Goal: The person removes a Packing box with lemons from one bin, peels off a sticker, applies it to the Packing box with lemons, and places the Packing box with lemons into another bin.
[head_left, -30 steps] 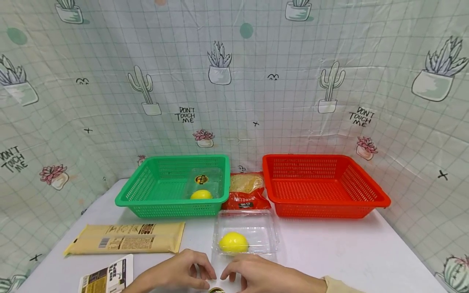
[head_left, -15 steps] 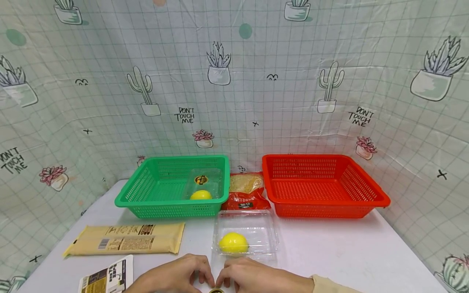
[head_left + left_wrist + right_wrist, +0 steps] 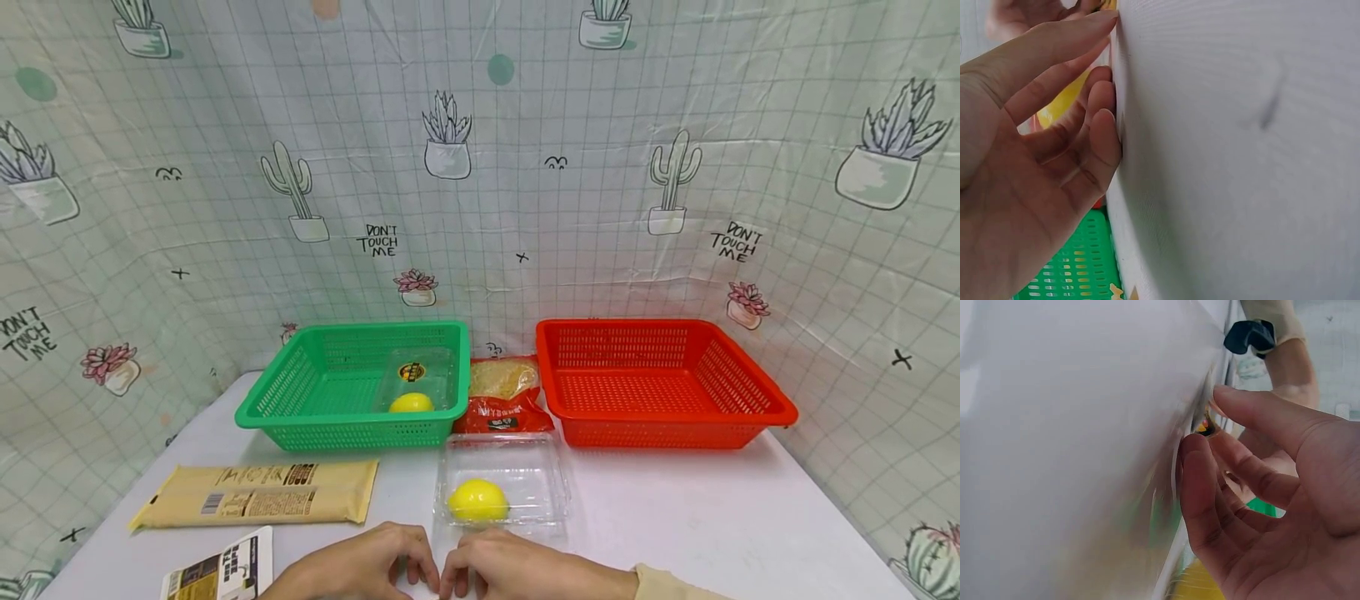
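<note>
At the front of the white table, my left hand [image 3: 360,562] and right hand [image 3: 528,568] meet with bent fingers. Between the right thumb and forefinger, in the right wrist view, shows a round black-and-gold sticker [image 3: 1208,429] beside a pale thin edge; I pinch it there. The left hand's thumb and forefinger reach toward the same spot in the left wrist view; whether they hold it is hidden. Just beyond the hands lies a clear plastic box [image 3: 528,467] with a yellow lemon [image 3: 478,500] in it.
A green basket [image 3: 352,433] holds another clear box [image 3: 442,367] with a round label and a lemon. To its right are a red bag [image 3: 504,404] and a red basket [image 3: 667,431]. At left lie a long tan packet [image 3: 258,496] and a printed white pack [image 3: 247,562].
The hands have drawn closer together, their fingertips now nearly meeting. The round sticker, partly seen between them earlier, has dropped out of the head view, which has tipped slightly up.
</note>
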{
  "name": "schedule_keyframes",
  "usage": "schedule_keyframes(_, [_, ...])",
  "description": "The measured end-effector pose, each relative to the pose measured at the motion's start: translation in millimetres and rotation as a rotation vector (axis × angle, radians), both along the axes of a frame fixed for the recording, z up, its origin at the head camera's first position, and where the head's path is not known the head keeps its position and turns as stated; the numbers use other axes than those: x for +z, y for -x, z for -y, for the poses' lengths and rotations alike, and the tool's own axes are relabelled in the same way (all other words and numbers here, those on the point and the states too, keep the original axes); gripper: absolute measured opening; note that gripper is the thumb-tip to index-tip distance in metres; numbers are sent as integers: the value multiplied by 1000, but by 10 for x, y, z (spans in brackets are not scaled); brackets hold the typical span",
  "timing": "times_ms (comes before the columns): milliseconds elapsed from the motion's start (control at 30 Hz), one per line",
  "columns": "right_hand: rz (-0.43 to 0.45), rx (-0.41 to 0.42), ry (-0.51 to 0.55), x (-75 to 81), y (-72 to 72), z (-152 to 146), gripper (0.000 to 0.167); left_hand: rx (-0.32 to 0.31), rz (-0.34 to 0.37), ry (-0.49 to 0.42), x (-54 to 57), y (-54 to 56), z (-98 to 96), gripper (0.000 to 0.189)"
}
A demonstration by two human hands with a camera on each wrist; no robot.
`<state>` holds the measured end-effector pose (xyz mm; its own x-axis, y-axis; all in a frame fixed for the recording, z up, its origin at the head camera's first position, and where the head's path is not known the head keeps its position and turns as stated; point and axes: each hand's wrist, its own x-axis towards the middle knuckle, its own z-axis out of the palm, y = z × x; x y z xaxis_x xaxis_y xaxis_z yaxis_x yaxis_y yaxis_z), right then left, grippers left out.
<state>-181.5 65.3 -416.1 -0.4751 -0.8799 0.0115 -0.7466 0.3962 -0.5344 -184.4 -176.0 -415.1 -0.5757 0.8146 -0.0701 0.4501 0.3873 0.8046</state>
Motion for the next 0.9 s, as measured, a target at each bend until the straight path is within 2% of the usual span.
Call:
schedule_keyframes(133, [21,-12,15,-17,-15,19,15,-8,-21,-2,-20,-9,2,20])
schedule_keyframes(333, [59,-31,30,-23,-32,31,3,-60,-165,35,-34,-1,-13,18])
schedule_keyframes(500, [74,-43,36,-2,-45,11,2,-55,-184,56,-32,1,-12,19])
schedule_keyframes(667, [82,-50,78,72,-64,-35,2,-40,-167,52,-27,10,-1,20])
schedule_keyframes(767, [86,-50,105,139,-56,-84,4,-54,-174,37,-20,18,-4,20])
schedule_keyframes(900, [121,-60,155,256,4,-185,4,-77,-218,29,-2,27,-14,20])
